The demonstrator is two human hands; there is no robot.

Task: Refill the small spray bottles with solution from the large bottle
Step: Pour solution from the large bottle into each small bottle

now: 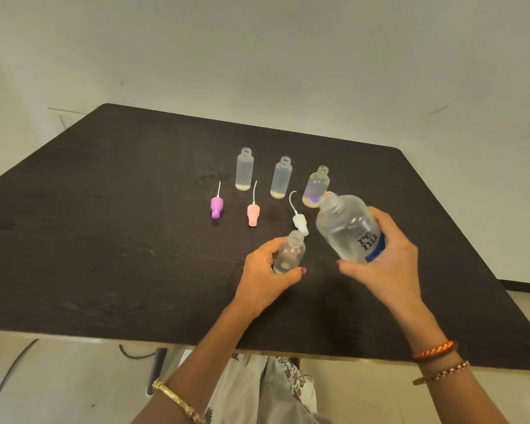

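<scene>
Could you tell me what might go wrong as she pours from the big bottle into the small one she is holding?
1. The small bottle has a narrow neck, while the large bottle has a wider mouth, so solution could spill onto the table.
2. The left hand holds the small bottle tilted; it may slip or overflow.
3. The right hand could knock the patterned bottle just behind the large one.

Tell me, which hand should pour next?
The right hand: it already grips the open large bottle, tilted toward the small bottle that the left hand holds.
</scene>
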